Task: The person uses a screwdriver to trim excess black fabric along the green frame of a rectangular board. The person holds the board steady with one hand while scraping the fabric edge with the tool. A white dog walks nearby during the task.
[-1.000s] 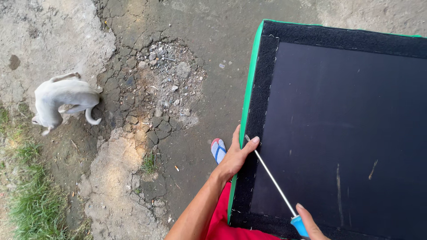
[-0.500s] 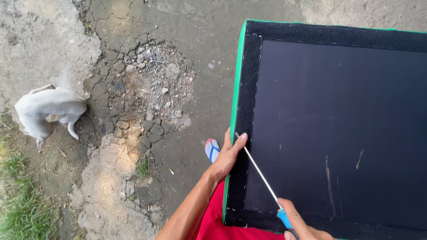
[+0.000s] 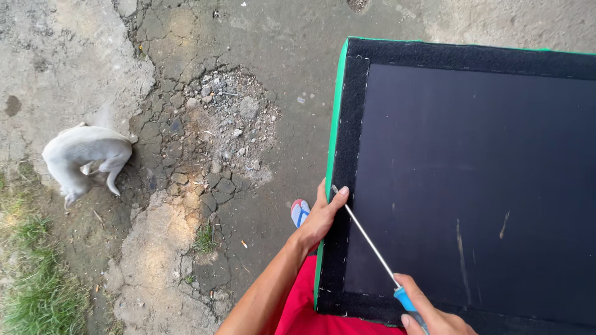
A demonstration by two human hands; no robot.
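Note:
A large upholstered panel [image 3: 472, 180] with black fabric backing and a green edge stands in front of me, stapled along its border. My left hand [image 3: 320, 217] rests on its left edge, thumb against the black fabric beside the tip of a long screwdriver [image 3: 369, 239]. My right hand [image 3: 431, 316], at the bottom of the view, grips the screwdriver's blue handle. The metal shaft runs diagonally up-left across the panel's corner to the border by my left thumb.
A pale dog [image 3: 84, 158] stands on cracked, broken concrete [image 3: 211, 130] at the left. Grass [image 3: 37, 291] grows at the lower left. A blue and red sandal [image 3: 300, 211] shows below my left hand, and red shorts [image 3: 304, 310] at the bottom.
The view has shifted, so the panel and dog sit differently in frame. The dog has turned and moved a little. My hands keep the same hold on the panel edge and screwdriver.

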